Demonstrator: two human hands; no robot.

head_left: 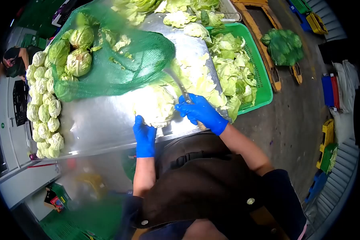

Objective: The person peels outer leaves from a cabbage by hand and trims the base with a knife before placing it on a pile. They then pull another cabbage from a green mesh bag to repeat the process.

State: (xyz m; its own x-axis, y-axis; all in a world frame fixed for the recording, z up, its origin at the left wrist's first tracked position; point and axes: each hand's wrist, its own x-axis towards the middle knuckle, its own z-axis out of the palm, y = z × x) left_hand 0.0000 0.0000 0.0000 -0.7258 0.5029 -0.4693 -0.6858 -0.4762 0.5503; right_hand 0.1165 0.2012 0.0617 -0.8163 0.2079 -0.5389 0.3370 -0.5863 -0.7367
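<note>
A pale green cabbage (155, 106) rests at the front of the metal table. My left hand (145, 138), in a blue glove, is closed on its near left side. In my gloved right hand (202, 114) is a knife (179, 83) with a curved blade, pointing up and away beside the cabbage's right side. The fingers wrap round the handle, whose end shows below the fist. Loose cabbage leaves (194, 76) lie on the table past the knife. Behind the cabbage spreads a green net bag (144, 60) with several whole cabbages (79, 62) at its left.
Trimmed cabbages (44, 108) are stacked along the table's (92, 124) left end. A green crate (264, 90) full of leaves stands against the right edge. Beyond it are a yellow pallet jack (270, 72) and a filled net sack (285, 47). Another person (18, 60) is at far left.
</note>
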